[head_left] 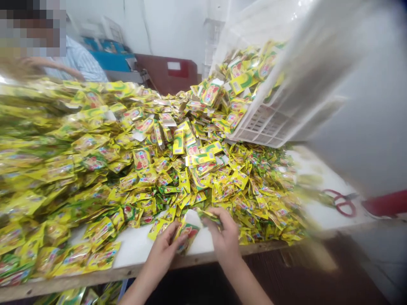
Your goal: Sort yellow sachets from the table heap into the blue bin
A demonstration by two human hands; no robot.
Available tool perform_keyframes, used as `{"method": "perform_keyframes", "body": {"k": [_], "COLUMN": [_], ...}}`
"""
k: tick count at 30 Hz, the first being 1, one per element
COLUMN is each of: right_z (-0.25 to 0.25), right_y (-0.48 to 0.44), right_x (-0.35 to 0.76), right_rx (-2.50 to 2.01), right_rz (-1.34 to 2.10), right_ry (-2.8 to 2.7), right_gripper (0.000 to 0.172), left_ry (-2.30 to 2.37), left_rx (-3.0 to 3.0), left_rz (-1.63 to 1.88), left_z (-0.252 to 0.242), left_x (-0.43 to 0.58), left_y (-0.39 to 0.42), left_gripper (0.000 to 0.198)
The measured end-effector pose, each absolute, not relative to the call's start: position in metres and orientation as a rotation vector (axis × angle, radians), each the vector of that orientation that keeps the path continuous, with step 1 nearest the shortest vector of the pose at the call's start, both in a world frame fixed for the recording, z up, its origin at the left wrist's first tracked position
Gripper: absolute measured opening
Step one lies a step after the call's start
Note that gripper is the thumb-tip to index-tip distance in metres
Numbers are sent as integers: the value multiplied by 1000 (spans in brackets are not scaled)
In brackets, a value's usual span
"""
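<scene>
Facing inward, fingers (226, 219) curled

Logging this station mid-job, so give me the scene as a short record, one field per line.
Left hand: holds a small box, white flap up
Right hand: pinches a packet beside the box
Table: heaped with packets and boxes
White crate: tilted, boxes inside
Scissors: red-handled, right end
Co-worker: far left

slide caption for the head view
Left hand holds a white-flapped yellow cardboard box, right hand a small yellow-green packet, before heaped yellow packets.
</scene>
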State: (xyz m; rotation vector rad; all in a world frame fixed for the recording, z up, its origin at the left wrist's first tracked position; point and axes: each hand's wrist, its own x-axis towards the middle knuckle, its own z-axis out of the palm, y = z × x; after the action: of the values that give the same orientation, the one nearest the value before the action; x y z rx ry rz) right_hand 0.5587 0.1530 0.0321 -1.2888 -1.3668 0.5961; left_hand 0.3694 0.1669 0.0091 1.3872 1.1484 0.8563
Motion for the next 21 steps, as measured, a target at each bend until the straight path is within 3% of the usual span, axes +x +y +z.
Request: {"method": "perform_keyframes", "body": {"k": [4, 12, 16, 21], "right_z": [45, 58, 78, 78], "right_y": [163, 169, 168, 172], "right_x": [541, 542, 543, 532], "right_rx": [-1252, -1448, -1364, -1325], "right_rz": [454, 527, 600, 477], "right_ry": [-1627, -2015, -2077, -2049], "right_gripper": [36, 33, 40, 9], "left_ry": [1211, 1151, 1102, 973], "left_rx": [1342, 1323, 1311, 1214], "left_rz": [926, 944, 881, 918], "left_z": [9, 3, 12, 13], "left_x": [375, 371, 369, 370], "left_y": [157, 154, 162, 161], "left_gripper": [22, 24, 34, 24]}}
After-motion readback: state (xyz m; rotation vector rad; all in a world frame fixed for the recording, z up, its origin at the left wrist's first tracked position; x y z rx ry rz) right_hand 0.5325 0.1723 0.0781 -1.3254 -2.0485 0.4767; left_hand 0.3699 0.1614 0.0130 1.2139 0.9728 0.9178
